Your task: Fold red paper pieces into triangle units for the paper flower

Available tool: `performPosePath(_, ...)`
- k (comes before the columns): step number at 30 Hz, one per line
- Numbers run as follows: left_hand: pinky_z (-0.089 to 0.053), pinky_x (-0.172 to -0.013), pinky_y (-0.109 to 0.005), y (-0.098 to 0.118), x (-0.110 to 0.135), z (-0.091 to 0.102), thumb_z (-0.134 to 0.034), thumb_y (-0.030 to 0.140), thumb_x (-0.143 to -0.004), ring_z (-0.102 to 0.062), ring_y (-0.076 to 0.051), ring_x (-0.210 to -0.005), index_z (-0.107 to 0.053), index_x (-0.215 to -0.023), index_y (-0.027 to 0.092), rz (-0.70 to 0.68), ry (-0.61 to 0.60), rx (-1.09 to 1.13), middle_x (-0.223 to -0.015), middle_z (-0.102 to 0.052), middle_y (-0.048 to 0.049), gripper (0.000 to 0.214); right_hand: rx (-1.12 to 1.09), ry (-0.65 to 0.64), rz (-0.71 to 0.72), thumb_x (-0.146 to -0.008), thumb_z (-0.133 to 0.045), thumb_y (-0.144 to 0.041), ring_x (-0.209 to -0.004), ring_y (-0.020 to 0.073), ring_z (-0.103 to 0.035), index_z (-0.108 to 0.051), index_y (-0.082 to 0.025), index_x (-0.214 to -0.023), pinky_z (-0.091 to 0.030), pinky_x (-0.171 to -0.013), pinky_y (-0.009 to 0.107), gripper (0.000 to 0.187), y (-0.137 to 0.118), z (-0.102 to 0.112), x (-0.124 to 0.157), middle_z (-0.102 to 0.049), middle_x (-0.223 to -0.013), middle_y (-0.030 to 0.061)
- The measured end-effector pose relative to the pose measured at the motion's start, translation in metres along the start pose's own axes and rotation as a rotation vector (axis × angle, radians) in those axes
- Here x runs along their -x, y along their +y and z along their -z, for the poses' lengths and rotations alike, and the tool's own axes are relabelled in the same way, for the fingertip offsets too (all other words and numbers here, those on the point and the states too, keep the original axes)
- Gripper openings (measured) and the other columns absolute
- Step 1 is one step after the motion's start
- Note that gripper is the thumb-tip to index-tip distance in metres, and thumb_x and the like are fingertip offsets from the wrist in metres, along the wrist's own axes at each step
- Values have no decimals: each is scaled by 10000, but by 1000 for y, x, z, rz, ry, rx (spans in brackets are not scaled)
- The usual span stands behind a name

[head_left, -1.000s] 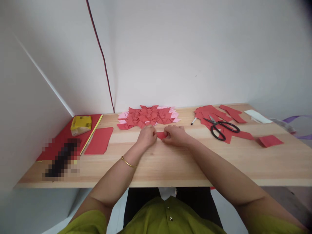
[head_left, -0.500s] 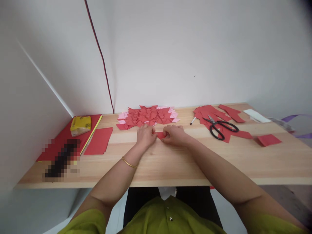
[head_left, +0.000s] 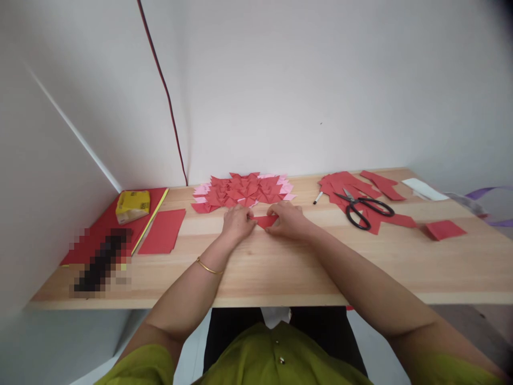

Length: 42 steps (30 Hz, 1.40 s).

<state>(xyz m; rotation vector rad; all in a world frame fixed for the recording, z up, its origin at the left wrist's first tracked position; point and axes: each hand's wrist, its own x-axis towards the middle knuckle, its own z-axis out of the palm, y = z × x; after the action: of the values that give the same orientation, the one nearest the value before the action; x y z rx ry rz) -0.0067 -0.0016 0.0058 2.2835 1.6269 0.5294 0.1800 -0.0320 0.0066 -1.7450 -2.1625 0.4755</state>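
A small red paper piece [head_left: 265,221] lies on the wooden table [head_left: 280,267] between my two hands. My left hand [head_left: 237,223] pinches its left end with curled fingers. My right hand [head_left: 289,220] presses on and grips its right end. Just behind my hands lies a spread of folded red and pink paper pieces [head_left: 243,191]. A gold bangle sits on my left wrist.
Black scissors [head_left: 363,207] rest on red paper scraps [head_left: 352,188] at the right, with a pen [head_left: 318,198] beside them. A red folded square [head_left: 444,230] lies far right. At the left are a red sheet [head_left: 162,231], a yellow tissue pack [head_left: 133,205] and a blurred dark object.
The red piece between my hands now shows a pointed, triangular shape. My right hand has shifted slightly back over it. The left hand stays put.
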Motion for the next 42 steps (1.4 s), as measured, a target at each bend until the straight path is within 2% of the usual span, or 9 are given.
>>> performPosePath(4,-421,-723,-304,-2,0,0,-625,197,-702,-562,-179,-770,-611,-678,178,-26,3,163,-768,-627,-39,33,-32,27,9,-624,-701,-429,-1125,310,-476,-614,-243,-1023,-341,-895,449,449,2,2,0,-596,-1139,87)
performPosePath(7,-407,-646,-261,-3,-1,1,-593,181,-712,-529,-134,-657,-585,-664,170,-44,-5,396,-674,-596,-2,50,-165,-14,33,-701,-638,-372,-965,245,-558,-651,-230,-949,-384,-837,376,286,4,8,-2,-660,-980,53)
performPosePath(11,-414,-639,-234,4,-1,1,-657,244,-678,-505,-96,-624,-588,-760,168,55,111,852,-672,-564,26,132,-442,-2,18,-780,-539,-336,-738,162,-570,-661,-185,-796,-412,-696,278,195,6,13,-5,-652,-777,20)
performPosePath(14,-411,-609,-219,10,0,1,-709,287,-642,-506,-81,-600,-592,-796,160,128,30,1076,-673,-570,26,232,-581,75,26,-759,-576,-377,-727,154,-565,-663,-175,-802,-412,-672,264,225,4,12,-6,-646,-779,16)
performPosePath(17,-390,-551,-214,12,2,-2,-723,318,-637,-501,-80,-545,-569,-680,145,138,-128,1055,-607,-570,18,236,-648,132,68,-759,-583,-392,-713,145,-551,-646,-170,-796,-413,-668,263,234,2,9,-7,-642,-782,21)
performPosePath(24,-362,-516,-201,10,3,-9,-680,339,-693,-480,-68,-497,-570,-723,150,109,-100,1133,-561,-542,41,221,-674,-37,158,-747,-613,-388,-608,106,-458,-579,-159,-742,-372,-570,231,231,1,6,-4,-532,-656,-19)
performPosePath(31,-282,-480,-205,10,6,-1,-608,325,-744,-379,-65,-483,-580,-746,148,-40,-206,817,-543,-476,52,178,-639,111,80,-777,-584,-441,-576,99,-407,-537,-168,-639,-318,-537,226,310,0,7,-4,-466,-594,-31)
performPosePath(38,-282,-512,-219,12,8,4,-590,205,-686,-361,-82,-548,-505,-643,167,-202,-208,631,-592,-421,47,102,-664,125,138,-796,-571,-441,-664,130,-502,-628,-173,-743,-404,-631,247,279,-1,11,-3,-586,-696,4)
performPosePath(42,-287,-521,-221,12,8,3,-611,204,-672,-358,-80,-536,-500,-639,169,-147,-192,714,-577,-418,55,121,-764,89,182,-835,-534,-461,-773,159,-573,-650,-179,-824,-453,-734,290,306,-3,18,0,-647,-820,38)
